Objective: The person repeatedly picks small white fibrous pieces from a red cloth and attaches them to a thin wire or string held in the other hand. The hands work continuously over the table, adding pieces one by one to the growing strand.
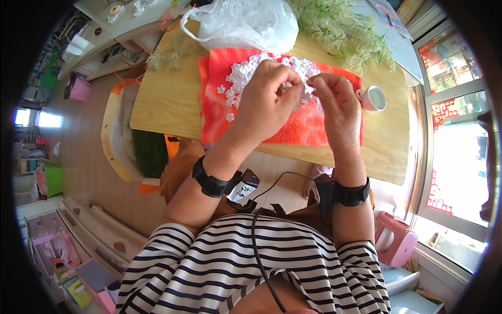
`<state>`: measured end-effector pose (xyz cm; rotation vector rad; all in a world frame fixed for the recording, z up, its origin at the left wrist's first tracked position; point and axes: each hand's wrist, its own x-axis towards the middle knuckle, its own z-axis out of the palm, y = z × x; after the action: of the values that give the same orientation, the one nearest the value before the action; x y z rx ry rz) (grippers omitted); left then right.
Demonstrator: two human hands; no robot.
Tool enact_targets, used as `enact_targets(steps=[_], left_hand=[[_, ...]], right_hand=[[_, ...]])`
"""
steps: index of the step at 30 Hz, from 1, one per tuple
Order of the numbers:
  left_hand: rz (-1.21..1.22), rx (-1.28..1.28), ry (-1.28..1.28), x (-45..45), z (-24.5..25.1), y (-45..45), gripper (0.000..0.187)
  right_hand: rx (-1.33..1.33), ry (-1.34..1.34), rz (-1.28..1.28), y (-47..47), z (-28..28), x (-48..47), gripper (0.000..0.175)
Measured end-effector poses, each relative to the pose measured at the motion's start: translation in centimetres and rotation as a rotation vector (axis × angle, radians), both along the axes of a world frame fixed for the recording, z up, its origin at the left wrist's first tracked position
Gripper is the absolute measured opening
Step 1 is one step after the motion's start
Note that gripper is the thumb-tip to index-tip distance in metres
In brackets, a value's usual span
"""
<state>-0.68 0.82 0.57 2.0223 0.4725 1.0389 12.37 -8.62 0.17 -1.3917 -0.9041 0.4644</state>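
Observation:
A pile of small white flower-shaped pieces (240, 74) lies on a red felt cloth (300, 127) on the wooden table. Above the pile, my left hand (274, 94) has its thumb and index finger pinched together; something small and pale shows at the fingertips, too small to name. Close to its right, my right hand (337, 102) holds thumb and index fingertips together, and whether anything is between them cannot be told. A white cup (374, 98) stands to the right of my right hand, beside the cloth.
A white plastic bag (251, 25) stands behind the cloth. Feathery green sprigs (345, 35) lie at the table's back right, and paler ones (172, 55) at the left. The wooden table's (164, 106) front edge is near my forearms. A pink stool (396, 239) stands at the lower right.

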Motion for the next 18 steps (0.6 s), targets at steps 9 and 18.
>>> enact_targets(steps=[9, 18], left_hand=[[0.05, -0.208, -0.018, -0.6, -0.3, 1.3, 0.011], [0.062, -0.148, 0.007, -0.5, -0.2, 1.0, 0.01]], right_hand=[[-0.394, -0.392, -0.057, -0.5, -1.9, 1.6, 0.011], [-0.407, -0.471, -0.054, 0.4, -3.0, 1.2, 0.013]])
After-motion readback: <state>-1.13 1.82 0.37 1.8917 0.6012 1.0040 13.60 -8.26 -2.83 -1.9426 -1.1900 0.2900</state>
